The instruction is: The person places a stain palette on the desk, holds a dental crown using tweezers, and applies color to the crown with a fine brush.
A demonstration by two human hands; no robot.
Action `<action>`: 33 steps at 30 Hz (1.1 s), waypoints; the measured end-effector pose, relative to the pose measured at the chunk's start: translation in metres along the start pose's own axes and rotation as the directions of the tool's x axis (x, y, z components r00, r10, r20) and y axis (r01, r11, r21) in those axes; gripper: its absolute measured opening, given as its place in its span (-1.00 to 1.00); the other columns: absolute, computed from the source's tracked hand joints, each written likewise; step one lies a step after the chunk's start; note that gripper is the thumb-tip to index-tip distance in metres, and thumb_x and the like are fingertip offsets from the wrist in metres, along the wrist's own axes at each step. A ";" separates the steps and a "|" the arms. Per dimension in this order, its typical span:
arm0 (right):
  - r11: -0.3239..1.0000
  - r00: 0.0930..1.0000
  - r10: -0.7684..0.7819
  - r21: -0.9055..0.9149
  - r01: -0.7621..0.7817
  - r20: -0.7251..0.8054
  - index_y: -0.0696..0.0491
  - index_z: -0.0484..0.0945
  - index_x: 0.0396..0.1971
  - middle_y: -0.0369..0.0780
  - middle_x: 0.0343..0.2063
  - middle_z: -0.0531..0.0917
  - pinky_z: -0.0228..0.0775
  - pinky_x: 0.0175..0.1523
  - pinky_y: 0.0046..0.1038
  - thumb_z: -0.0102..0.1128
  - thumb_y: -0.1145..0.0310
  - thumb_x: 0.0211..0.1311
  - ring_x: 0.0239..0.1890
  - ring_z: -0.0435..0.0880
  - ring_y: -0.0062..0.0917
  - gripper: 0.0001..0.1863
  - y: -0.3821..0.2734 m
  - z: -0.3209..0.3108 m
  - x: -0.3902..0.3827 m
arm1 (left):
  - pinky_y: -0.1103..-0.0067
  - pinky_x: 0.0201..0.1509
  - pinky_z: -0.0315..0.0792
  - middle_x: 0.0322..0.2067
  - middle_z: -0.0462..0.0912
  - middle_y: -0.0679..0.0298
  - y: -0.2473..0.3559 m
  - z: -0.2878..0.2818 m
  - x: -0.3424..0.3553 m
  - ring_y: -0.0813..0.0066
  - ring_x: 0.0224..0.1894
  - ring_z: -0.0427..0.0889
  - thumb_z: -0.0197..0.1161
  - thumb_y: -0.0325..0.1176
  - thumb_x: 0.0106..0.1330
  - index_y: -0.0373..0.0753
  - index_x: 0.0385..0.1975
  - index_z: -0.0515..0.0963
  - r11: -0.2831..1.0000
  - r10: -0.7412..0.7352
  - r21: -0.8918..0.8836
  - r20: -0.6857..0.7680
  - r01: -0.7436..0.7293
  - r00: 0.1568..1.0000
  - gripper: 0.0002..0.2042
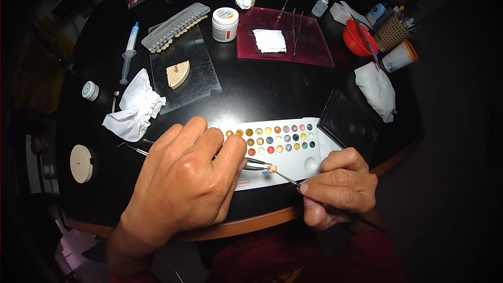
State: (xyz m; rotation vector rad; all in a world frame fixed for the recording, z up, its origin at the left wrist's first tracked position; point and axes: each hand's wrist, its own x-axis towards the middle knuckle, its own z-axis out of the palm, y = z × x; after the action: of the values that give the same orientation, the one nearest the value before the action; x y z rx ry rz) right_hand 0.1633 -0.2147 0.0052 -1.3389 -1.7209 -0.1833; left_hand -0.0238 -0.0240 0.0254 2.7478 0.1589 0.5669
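My left hand (pixel 188 188) is closed on dark-handled tweezers (pixel 253 164), whose tips grip a small cream tooth crown (pixel 272 169) over a white paint palette (pixel 288 157). My right hand (pixel 340 188) holds a thin dark brush (pixel 293 182), its tip at the crown. The palette has rows of colored paint wells and a larger shallow well at the right; a blue smear lies beneath the crown. An open black lid (pixel 346 123) lies beside the palette. A thin metal instrument (pixel 136 149) reaches out behind my left hand.
Crumpled tissues (pixel 133 107), a shade guide (pixel 175 26), beige honeycomb block (pixel 177 73), syringe (pixel 129 52), jars (pixel 225 24), maroon board (pixel 314 47) with white pad and instruments, red bowl (pixel 359 39), pen holder (pixel 390 34), white cloth (pixel 374 91) and round beige disc (pixel 81 162) surround my hands.
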 end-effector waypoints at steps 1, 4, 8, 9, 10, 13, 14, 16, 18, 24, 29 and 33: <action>1.000 1.000 0.004 -0.013 -0.004 0.012 0.04 0.77 -0.34 -0.37 -0.53 0.75 0.43 -0.43 -0.56 0.48 0.43 0.12 -0.45 0.60 -0.56 -0.90 0.000 0.000 0.001 | 0.30 -0.33 0.39 -0.47 0.47 0.16 0.000 0.000 0.000 0.16 -0.42 0.46 0.41 -0.53 0.21 -0.29 -0.37 0.53 1.000 0.003 0.001 0.004 -0.003 1.000 -0.85; 1.000 1.000 -0.006 0.014 0.006 0.002 0.04 0.77 -0.34 -0.37 -0.53 0.75 0.44 -0.42 -0.56 0.48 0.44 0.11 -0.45 0.60 -0.56 -0.89 0.001 -0.001 -0.002 | 0.30 -0.33 0.39 -0.47 0.47 0.16 0.000 0.000 0.000 0.16 -0.43 0.45 0.41 -0.53 0.22 -0.29 -0.37 0.53 1.000 0.005 0.003 0.002 -0.005 1.000 -0.85; 1.000 1.000 0.013 -0.003 -0.013 0.010 0.04 0.77 -0.33 -0.37 -0.53 0.75 0.44 -0.42 -0.56 0.46 0.45 0.07 -0.46 0.60 -0.55 -0.87 -0.002 -0.002 0.000 | 0.30 -0.33 0.39 -0.48 0.46 0.16 0.000 0.000 0.000 0.16 -0.43 0.46 0.41 -0.52 0.21 -0.29 -0.37 0.53 1.000 0.006 0.006 -0.010 -0.006 1.000 -0.85; 1.000 1.000 0.012 -0.002 -0.012 0.009 0.04 0.77 -0.33 -0.37 -0.53 0.75 0.44 -0.42 -0.56 0.45 0.46 0.06 -0.46 0.60 -0.55 -0.86 0.000 0.000 0.001 | 0.30 -0.33 0.39 -0.48 0.46 0.16 0.000 0.000 0.000 0.16 -0.43 0.46 0.41 -0.52 0.21 -0.29 -0.37 0.53 1.000 0.006 0.005 -0.011 -0.006 1.000 -0.85; 1.000 1.000 0.010 0.000 -0.010 0.007 0.05 0.77 -0.33 -0.37 -0.54 0.75 0.44 -0.42 -0.56 0.44 0.47 0.05 -0.46 0.59 -0.54 -0.85 0.000 0.001 0.001 | 0.30 -0.33 0.39 -0.48 0.46 0.16 0.000 0.000 0.000 0.16 -0.43 0.46 0.41 -0.52 0.21 -0.29 -0.37 0.53 1.000 0.007 0.009 -0.009 -0.007 1.000 -0.85; 1.000 1.000 0.012 0.014 -0.012 0.006 0.06 0.76 -0.32 -0.37 -0.54 0.75 0.44 -0.41 -0.55 0.43 0.49 0.04 -0.47 0.58 -0.54 -0.84 -0.001 -0.004 0.000 | 0.30 -0.33 0.38 -0.48 0.45 0.17 0.001 0.000 0.000 0.17 -0.42 0.46 0.42 -0.51 0.20 -0.28 -0.37 0.53 1.000 0.015 0.017 -0.012 -0.015 1.000 -0.85; 1.000 1.000 0.012 0.014 -0.012 0.007 0.06 0.76 -0.32 -0.37 -0.54 0.75 0.44 -0.41 -0.55 0.43 0.49 0.04 -0.47 0.58 -0.54 -0.84 -0.002 -0.005 0.001 | 0.31 -0.33 0.37 -0.48 0.45 0.18 0.001 0.000 0.000 0.18 -0.42 0.45 0.43 -0.51 0.20 -0.27 -0.38 0.53 1.000 0.022 0.021 -0.017 -0.022 1.000 -0.84; 0.999 0.999 0.031 0.003 -0.032 0.013 0.06 0.76 -0.33 -0.37 -0.55 0.74 0.44 -0.41 -0.55 0.42 0.50 0.02 -0.47 0.58 -0.54 -0.83 -0.002 -0.005 0.002 | 0.32 -0.33 0.36 -0.47 0.44 0.19 0.001 0.000 0.000 0.19 -0.42 0.45 0.44 -0.49 0.19 -0.27 -0.38 0.54 0.998 0.034 0.046 -0.023 -0.033 0.999 -0.84; 0.999 0.999 0.038 0.006 -0.038 0.009 0.06 0.76 -0.33 -0.37 -0.55 0.74 0.43 -0.40 -0.55 0.41 0.51 0.00 -0.47 0.58 -0.54 -0.82 -0.001 -0.003 0.002 | 0.33 -0.33 0.34 -0.47 0.44 0.20 0.002 0.001 0.000 0.21 -0.42 0.45 0.45 -0.48 0.18 -0.27 -0.38 0.54 0.997 0.046 0.070 -0.028 -0.044 0.999 -0.83; 0.998 0.997 0.066 -0.003 -0.066 0.030 0.08 0.77 -0.35 -0.36 -0.56 0.72 0.41 -0.41 -0.54 0.38 0.55 -0.11 -0.46 0.56 -0.53 -0.77 -0.003 0.000 0.006 | 0.35 -0.34 0.32 -0.46 0.43 0.23 0.003 0.001 -0.001 0.27 -0.40 0.44 0.49 -0.42 0.15 -0.26 -0.38 0.56 0.989 0.059 0.140 -0.024 -0.055 0.998 -0.81; 0.996 0.996 0.083 -0.042 -0.081 0.039 0.08 0.77 -0.36 -0.36 -0.57 0.71 0.41 -0.43 -0.54 0.37 0.57 -0.19 -0.47 0.56 -0.54 -0.73 -0.005 0.004 0.008 | 0.37 -0.35 0.32 -0.46 0.43 0.26 0.004 0.001 0.000 0.30 -0.40 0.45 0.49 -0.39 0.16 -0.27 -0.38 0.59 0.983 0.062 0.174 -0.021 -0.057 0.998 -0.82; 0.995 0.997 0.074 -0.063 -0.072 0.033 0.08 0.77 -0.37 -0.37 -0.58 0.70 0.40 -0.44 -0.54 0.38 0.58 -0.23 -0.47 0.56 -0.54 -0.72 -0.004 0.006 0.009 | 0.37 -0.35 0.32 -0.46 0.43 0.27 0.005 0.002 0.000 0.32 -0.40 0.46 0.50 -0.38 0.16 -0.27 -0.37 0.60 0.981 0.071 0.182 -0.030 -0.064 0.997 -0.81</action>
State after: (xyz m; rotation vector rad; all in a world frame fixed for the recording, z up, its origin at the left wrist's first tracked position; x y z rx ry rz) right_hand 0.1566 -0.2065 0.0094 -1.4560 -1.7045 -0.1735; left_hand -0.0228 -0.0292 0.0247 2.9296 0.1319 0.6508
